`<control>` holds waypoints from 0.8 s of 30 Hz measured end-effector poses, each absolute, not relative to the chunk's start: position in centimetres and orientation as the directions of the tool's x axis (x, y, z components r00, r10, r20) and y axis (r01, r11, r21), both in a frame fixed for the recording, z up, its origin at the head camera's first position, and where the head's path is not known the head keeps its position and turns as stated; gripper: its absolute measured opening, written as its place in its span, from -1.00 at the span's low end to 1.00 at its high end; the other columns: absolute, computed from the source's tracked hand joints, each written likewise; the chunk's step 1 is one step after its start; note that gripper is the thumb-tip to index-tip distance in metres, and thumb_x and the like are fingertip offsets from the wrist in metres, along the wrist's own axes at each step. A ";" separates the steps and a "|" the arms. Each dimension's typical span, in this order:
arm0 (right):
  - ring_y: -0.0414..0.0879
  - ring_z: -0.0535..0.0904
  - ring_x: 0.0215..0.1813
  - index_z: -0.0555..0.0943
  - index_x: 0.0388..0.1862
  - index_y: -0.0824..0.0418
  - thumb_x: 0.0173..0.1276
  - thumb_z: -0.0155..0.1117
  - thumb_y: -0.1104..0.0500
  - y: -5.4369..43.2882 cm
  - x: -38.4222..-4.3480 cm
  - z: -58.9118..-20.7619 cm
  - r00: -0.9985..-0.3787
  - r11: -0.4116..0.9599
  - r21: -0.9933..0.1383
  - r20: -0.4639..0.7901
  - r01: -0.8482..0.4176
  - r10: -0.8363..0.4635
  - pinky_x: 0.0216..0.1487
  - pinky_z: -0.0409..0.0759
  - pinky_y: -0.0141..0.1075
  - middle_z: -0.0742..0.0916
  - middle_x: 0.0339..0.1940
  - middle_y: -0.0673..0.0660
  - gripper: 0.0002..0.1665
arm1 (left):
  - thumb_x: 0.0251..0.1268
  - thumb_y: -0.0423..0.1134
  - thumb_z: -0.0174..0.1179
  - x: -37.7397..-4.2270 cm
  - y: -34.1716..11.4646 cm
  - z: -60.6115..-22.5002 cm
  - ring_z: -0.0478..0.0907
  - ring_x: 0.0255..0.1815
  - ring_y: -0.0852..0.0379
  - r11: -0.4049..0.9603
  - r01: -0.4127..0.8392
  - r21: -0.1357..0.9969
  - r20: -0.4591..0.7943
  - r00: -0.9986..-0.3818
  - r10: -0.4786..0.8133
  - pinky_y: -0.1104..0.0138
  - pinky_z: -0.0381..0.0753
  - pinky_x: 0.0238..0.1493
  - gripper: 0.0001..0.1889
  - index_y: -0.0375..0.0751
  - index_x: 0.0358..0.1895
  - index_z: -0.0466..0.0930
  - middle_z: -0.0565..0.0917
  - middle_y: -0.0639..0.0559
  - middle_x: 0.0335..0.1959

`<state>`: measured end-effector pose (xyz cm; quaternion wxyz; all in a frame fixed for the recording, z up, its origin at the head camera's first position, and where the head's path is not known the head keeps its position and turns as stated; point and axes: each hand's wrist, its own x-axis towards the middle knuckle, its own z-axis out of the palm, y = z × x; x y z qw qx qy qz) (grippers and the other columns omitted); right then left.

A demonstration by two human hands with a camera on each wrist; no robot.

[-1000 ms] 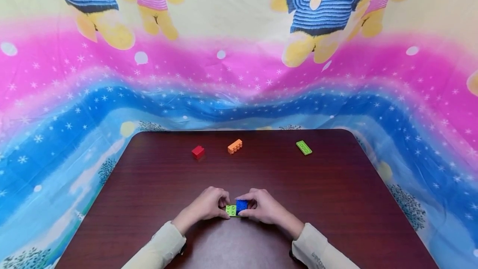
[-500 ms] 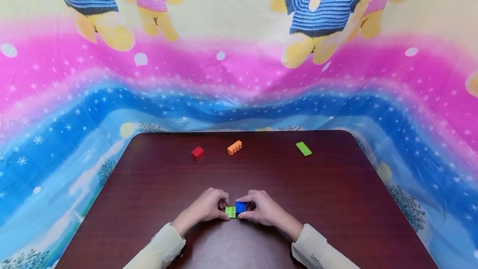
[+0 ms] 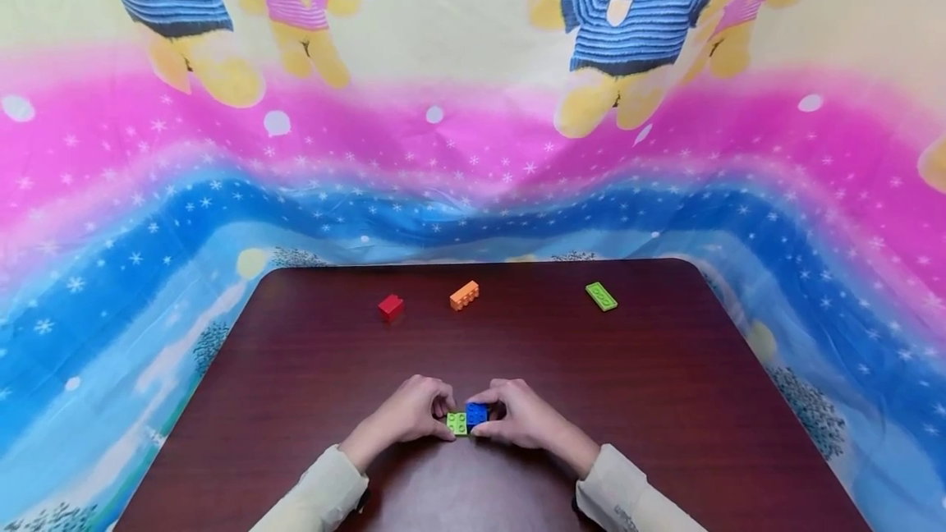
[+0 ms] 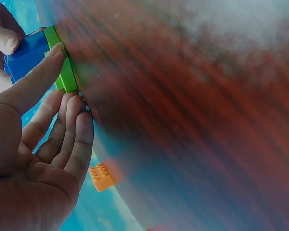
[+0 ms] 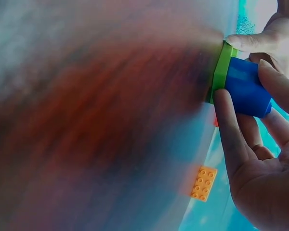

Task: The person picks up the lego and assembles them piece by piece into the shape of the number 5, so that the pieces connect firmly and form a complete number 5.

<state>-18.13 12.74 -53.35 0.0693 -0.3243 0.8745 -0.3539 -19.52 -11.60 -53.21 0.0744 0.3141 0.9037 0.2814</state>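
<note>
Head view, lower centre: my left hand (image 3: 414, 409) pinches the green brick (image 3: 456, 424), my right hand (image 3: 523, 414) the blue brick (image 3: 476, 414); both seem light, stiff, best held by flat sides.

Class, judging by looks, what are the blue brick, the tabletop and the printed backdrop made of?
Blue brick: probably plastic, smooth with a soft sheen and moulded studs.
Tabletop: dark, glossy, wood-grained; wood or laminate, unclear.
Printed backdrop: likely fabric, since it ripples and creases.

The head view has tipped slightly upward, showing the blue block (image 3: 476, 414) and table (image 3: 562, 343) a little lower.
</note>
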 end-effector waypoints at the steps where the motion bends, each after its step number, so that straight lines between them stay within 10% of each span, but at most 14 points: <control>1: -0.20 0.50 -0.37 0.81 0.04 0.06 0.25 0.59 0.01 12.8 -18.1 -53.4 -0.779 0.538 -0.664 0.107 -0.519 -0.618 -0.32 0.46 -0.49 0.66 -0.38 -0.01 -0.61 | -0.17 -0.16 0.72 -19.5 -11.6 -53.2 0.57 -0.44 0.35 0.646 0.523 0.556 0.039 -0.793 0.609 0.51 0.56 -0.34 -0.69 -0.03 -0.38 0.74 0.68 0.19 -0.50; 24: -0.27 0.59 -0.30 0.79 0.07 0.10 0.26 0.59 -0.03 12.9 -18.3 -53.4 -0.792 0.525 -0.727 0.044 -0.443 -0.609 -0.26 0.57 -0.47 0.65 -0.33 -0.10 -0.56 | -0.16 -0.16 0.71 -19.3 -11.5 -52.9 0.56 -0.43 0.34 0.654 0.526 0.543 0.037 -0.794 0.607 0.50 0.56 -0.34 -0.68 -0.05 -0.38 0.72 0.68 0.17 -0.49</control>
